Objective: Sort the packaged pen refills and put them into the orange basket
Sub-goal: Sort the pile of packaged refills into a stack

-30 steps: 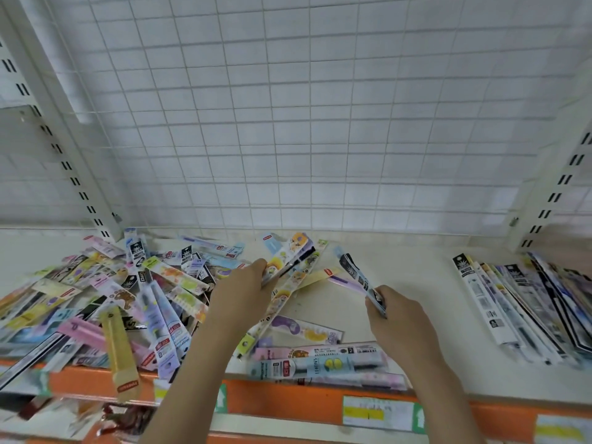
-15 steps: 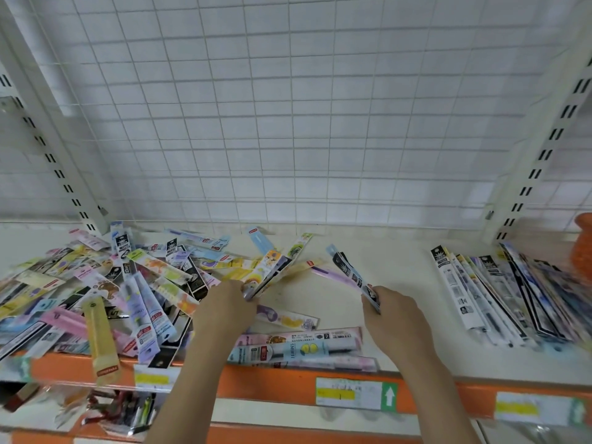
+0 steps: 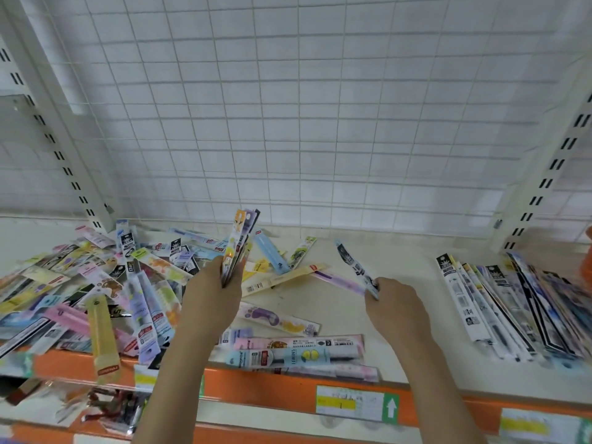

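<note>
Left hand: the left hand [image 3: 213, 291] is up over the shelf [image 3: 394, 283], fingers curled tight round a bunched stack of refill packs [image 3: 238, 245] that stands nearly upright.
Right hand: the right hand [image 3: 395, 310] pinches a single dark-printed refill pack [image 3: 354, 265] by its lower end, the pack slanting up to the left.
Loose pile: a jumbled heap of packs [image 3: 96, 283] covers the shelf's left side.
Sorted row: a neat overlapping row of packs [image 3: 512, 302] lies at the right.
Orange basket: only an orange sliver [image 3: 588, 238] at the far right edge; whether it's the basket, can't tell.
Front edge: a few packs [image 3: 294, 350] lie flat between the arms.
</note>
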A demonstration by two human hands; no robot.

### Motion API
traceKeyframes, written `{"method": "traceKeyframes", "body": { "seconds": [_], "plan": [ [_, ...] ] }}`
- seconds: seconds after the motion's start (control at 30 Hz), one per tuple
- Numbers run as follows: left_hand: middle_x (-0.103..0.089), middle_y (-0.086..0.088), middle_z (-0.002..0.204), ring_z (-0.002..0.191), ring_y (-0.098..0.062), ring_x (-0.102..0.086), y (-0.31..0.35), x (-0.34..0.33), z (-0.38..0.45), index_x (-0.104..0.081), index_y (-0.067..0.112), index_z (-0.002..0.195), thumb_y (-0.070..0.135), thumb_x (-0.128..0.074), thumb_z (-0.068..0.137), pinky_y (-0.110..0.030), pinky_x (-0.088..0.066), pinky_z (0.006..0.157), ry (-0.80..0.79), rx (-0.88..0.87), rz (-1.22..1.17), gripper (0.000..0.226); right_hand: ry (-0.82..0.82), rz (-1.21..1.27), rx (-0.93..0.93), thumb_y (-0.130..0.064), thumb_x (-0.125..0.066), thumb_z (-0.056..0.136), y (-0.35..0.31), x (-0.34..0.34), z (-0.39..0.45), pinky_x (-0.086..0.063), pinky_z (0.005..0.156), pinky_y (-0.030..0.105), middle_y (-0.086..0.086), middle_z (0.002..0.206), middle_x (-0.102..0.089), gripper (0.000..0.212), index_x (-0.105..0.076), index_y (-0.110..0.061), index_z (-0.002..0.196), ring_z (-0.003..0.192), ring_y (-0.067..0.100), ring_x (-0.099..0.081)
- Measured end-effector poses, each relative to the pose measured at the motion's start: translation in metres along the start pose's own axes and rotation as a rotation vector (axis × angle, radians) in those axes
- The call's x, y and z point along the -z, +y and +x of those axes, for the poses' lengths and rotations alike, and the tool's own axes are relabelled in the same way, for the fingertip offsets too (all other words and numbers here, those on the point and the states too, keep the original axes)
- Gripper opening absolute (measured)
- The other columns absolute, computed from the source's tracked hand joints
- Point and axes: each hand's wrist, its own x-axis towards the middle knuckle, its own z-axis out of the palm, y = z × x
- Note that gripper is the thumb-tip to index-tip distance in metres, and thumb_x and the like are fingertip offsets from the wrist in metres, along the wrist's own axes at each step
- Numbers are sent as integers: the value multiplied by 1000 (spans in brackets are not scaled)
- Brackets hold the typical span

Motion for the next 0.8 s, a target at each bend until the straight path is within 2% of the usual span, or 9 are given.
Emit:
{"method": "traceKeyframes", "body": {
  "seconds": [0.07, 0.17, 0.23, 0.33, 0.43, 0.5, 0.57, 0.67, 0.8],
  "plan": [
    [-64, -4, 72, 58, -19, -53, 1, 4, -4, -56, 7, 85, 25, -43, 97, -26, -36, 50, 7, 7, -70, 25, -10, 3, 33, -24, -43, 95, -8, -4, 2, -37, 52, 26, -1, 72, -55, 17, -55, -18, 85, 66, 22, -52],
    [-63, 1, 69, 62, -15, -60, 0, 7, -7, -56, 8, 93, 23, -42, 97, -25, -44, 56, 14, 13, -157, 20, -15, 3, 70, -26, -44, 95, -19, -11, 4, -45, 67, 29, 4, 95, -65, 20, -59, -21, 107, 84, 26, -59],
    [-60, -2, 67, 61, -20, -60, -3, 9, -8, -54, 4, 93, 22, -42, 97, -30, -45, 57, 15, 12, -170, 22, -39, -37, 70, -29, -45, 95, -24, -14, 6, -47, 72, 30, 4, 101, -66, 24, -60, -22, 113, 91, 25, -62],
    [-58, -14, 65, 63, -37, -59, -6, 10, -10, -50, 2, 87, 25, -44, 96, -48, -49, 63, 10, -6, -161, 25, -32, -79, 33, -29, -46, 95, -23, -18, 8, -51, 73, 32, 3, 96, -65, 23, -64, -18, 106, 88, 25, -63],
    [-59, -28, 74, 67, -43, -60, -6, 8, -14, -48, 8, 83, 30, -45, 95, -53, -49, 65, -26, 12, -123, 25, 6, -114, 11, -27, -47, 95, -21, -16, 9, -47, 69, 31, 3, 97, -65, 20, -64, -19, 102, 89, 26, -63],
    [-57, -28, 74, 69, -42, -59, -6, 5, -16, -48, 6, 83, 31, -45, 95, -51, -47, 64, -61, 47, -116, 28, 20, -131, 3, -26, -46, 95, -20, -15, 9, -46, 69, 31, 4, 99, -65, 19, -62, -20, 103, 91, 27, -62],
    [-47, -20, 63, 59, -38, -50, -7, 2, -16, -43, 3, 77, 29, -45, 96, -39, -38, 54, -86, 78, -89, 32, 32, -137, -9, -24, -44, 95, -17, -12, 8, -46, 67, 31, 4, 97, -63, 19, -61, -21, 102, 86, 27, -61],
    [-40, -9, 58, 51, -22, -37, -7, -2, -17, -38, 9, 69, 27, -44, 96, -30, -27, 50, -102, 122, -27, 33, 50, -126, 0, -24, -42, 95, -7, -6, 3, -43, 63, 29, 1, 83, -57, 18, -59, -20, 100, 75, 25, -53],
    [-50, -12, 70, 62, -22, -45, -14, -7, -13, -54, 0, 89, 45, -56, 86, -29, -32, 54, -158, 114, 62, 45, 79, -36, 10, -37, -38, 97, 5, 5, -8, -41, 57, 28, -3, 74, -55, 25, -54, -19, 101, 70, 20, -55]
  ]
}}
